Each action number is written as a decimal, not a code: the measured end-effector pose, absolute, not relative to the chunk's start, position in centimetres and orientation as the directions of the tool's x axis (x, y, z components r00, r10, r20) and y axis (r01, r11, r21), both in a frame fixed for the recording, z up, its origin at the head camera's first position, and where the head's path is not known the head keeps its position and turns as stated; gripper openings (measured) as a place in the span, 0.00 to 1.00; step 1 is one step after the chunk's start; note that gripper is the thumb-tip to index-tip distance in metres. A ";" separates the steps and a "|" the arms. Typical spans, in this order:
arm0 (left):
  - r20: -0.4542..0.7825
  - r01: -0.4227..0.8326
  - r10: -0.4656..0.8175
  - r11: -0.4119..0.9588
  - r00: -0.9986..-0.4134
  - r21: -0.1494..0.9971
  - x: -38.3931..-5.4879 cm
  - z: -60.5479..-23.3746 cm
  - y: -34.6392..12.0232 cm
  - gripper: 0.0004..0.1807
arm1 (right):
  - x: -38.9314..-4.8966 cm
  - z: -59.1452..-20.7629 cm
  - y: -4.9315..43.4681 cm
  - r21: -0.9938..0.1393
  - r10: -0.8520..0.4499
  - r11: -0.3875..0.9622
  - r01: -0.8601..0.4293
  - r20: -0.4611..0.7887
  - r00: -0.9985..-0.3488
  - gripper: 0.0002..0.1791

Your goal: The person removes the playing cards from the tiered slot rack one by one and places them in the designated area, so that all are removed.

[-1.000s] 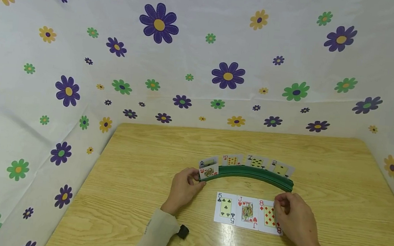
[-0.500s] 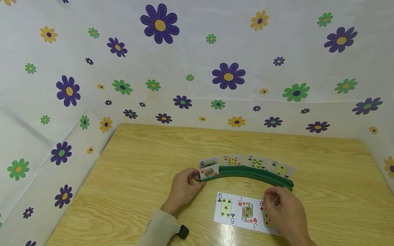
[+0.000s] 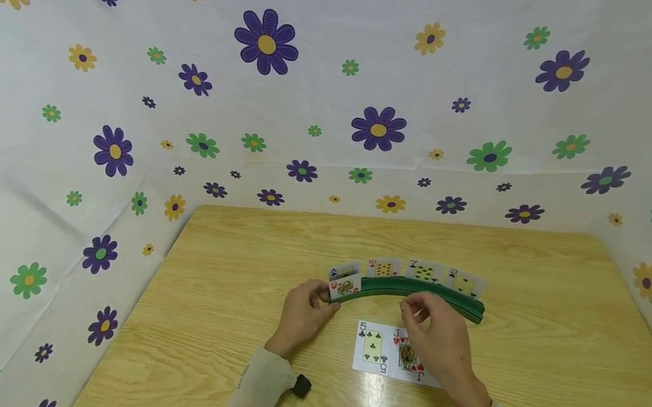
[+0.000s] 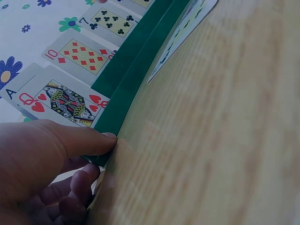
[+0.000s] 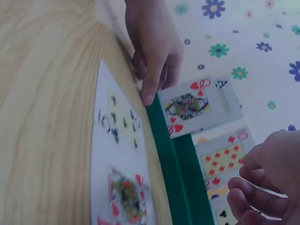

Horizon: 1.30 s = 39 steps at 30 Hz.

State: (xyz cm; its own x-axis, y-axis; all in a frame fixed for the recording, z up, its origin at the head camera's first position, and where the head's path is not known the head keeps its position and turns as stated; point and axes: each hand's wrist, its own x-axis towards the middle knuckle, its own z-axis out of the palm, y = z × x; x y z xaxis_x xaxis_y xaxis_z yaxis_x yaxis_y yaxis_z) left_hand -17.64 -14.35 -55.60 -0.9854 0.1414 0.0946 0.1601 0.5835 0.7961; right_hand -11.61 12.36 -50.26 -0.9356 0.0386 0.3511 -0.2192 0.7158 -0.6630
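My left hand (image 3: 300,312) pinches the left end of a curved green card holder (image 3: 400,287), thumb along its front. At that end the queen of hearts (image 4: 65,101) stands in front of an ace (image 5: 226,93). Behind, in a row, stand the ten of diamonds (image 4: 82,56), the seven of clubs (image 4: 110,22) and a black two (image 3: 464,282). My right hand (image 3: 440,345), fingers loosely bent around nothing, hovers above the table cards close before the holder. Under it the jack of hearts (image 3: 407,354) is partly covered, beside the five of clubs (image 3: 372,347); the eight of diamonds is hidden.
The wooden table (image 3: 238,254) stretches out on both sides of the holder. A white cloth with flower prints (image 3: 316,65) hangs around its back and sides. Each sleeve has a dark band or device at the wrist.
My right hand has moved left, from the eight of diamonds to over the jack of hearts, covering the eight. The left hand has stayed at the holder's end.
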 end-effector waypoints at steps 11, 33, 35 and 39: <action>0.085 0.146 0.130 0.587 -0.988 0.796 -17.6 -55.7 -14.4 0.16 | -14.2 -50.1 9.3 -0.643 -0.061 0.686 -0.339 0.413 -0.908 0.08; 0.139 0.195 0.140 0.578 -0.980 0.792 -17.7 -55.8 -14.2 0.16 | -16.4 -51.3 7.1 -0.650 -0.080 0.666 -0.365 0.424 -0.902 0.07; 0.140 0.197 0.142 0.579 -0.980 0.791 -17.7 -55.8 -14.2 0.17 | -16.4 -51.4 7.1 -0.651 -0.084 0.662 -0.371 0.427 -0.900 0.07; 0.150 0.204 0.141 0.577 -0.979 0.791 -17.7 -56.0 -14.3 0.17 | -16.3 -51.4 7.1 -0.654 -0.100 0.646 -0.393 0.438 -0.893 0.06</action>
State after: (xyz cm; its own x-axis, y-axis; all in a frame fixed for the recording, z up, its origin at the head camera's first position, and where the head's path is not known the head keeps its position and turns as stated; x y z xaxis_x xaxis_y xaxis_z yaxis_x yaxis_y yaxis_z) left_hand -17.72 -14.26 -56.00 -0.9786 0.1409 0.1501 0.2043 0.5767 0.7910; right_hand -16.32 7.09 -51.42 -0.8934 -0.1001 0.4379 -0.3931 0.6459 -0.6544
